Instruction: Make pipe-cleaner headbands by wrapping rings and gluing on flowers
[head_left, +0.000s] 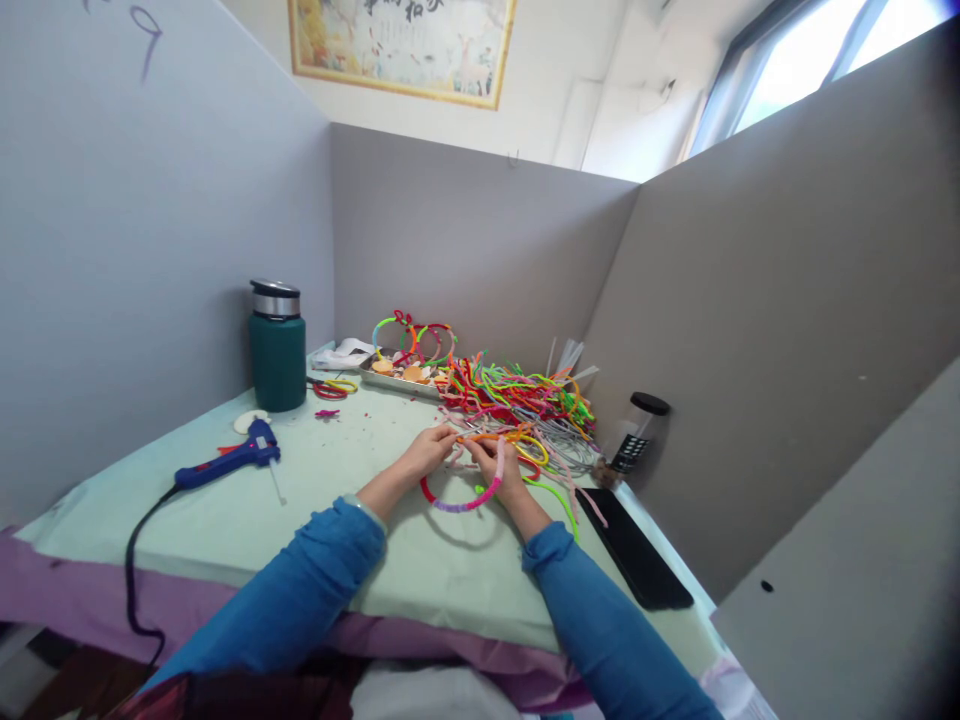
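Observation:
Between my two hands is a ring wrapped in coloured pipe cleaners (459,507), purple at its lowest part, pink and red at the sides, with orange at the top. My left hand (429,452) pinches the ring's upper left, fingertips close to the other hand. My right hand (504,470) grips the top right of the ring, its fingers closed at the orange stretch. The fingertips of both hands almost meet, and what lies between them is too small to make out. Just right of my hands lie yellow and red pipe-cleaner loops (534,450).
A pile of pipe cleaners (517,395) lies behind my hands, beside a metal tray (405,383) with finished rings. At left are a glue gun (232,458), a green bottle (277,360) and scissors (334,388). At right are a black phone-like slab (637,550) and a clear jar (634,440). Grey partitions (480,240) surround the table.

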